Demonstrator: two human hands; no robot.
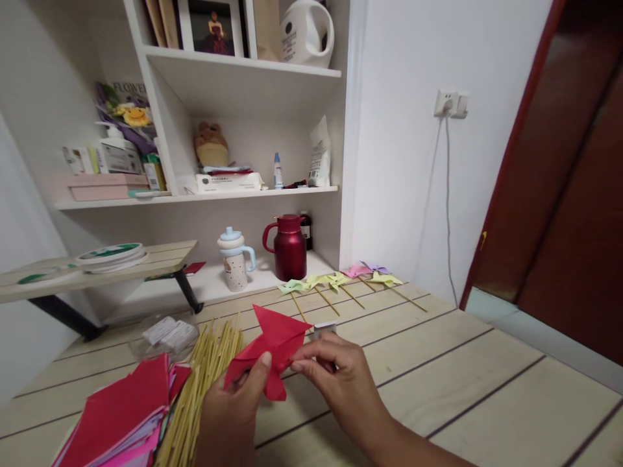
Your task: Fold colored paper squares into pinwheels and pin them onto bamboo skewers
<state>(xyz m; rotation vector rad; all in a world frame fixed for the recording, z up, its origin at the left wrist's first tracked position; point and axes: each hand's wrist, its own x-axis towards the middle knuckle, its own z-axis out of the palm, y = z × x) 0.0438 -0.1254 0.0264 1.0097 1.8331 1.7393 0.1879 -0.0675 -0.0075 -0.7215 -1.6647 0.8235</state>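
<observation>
Desk (pixel 487 389), pale planks, carries everything. Left of the red paper pinwheel (pixel 270 350): stack of red and pink paper sheets (pixel 121 408), then a bundle of bamboo sticks (pixel 204 383) just beside it. Beyond the pinwheel: row of finished pinwheels (pixel 341 282) on sticks. Pinwheel is held above the desk, left hand (pixel 233 408) gripping its lower edge, right hand (pixel 335 376) pinching a folded tip at centre. Judgement: keep tips stacked squarely at centre, pinch firm, or the folds spring open.

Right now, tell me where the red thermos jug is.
In the head view the red thermos jug stands left of centre at the back of the table, under the shelf, just right of the spotted sippy cup.
</observation>
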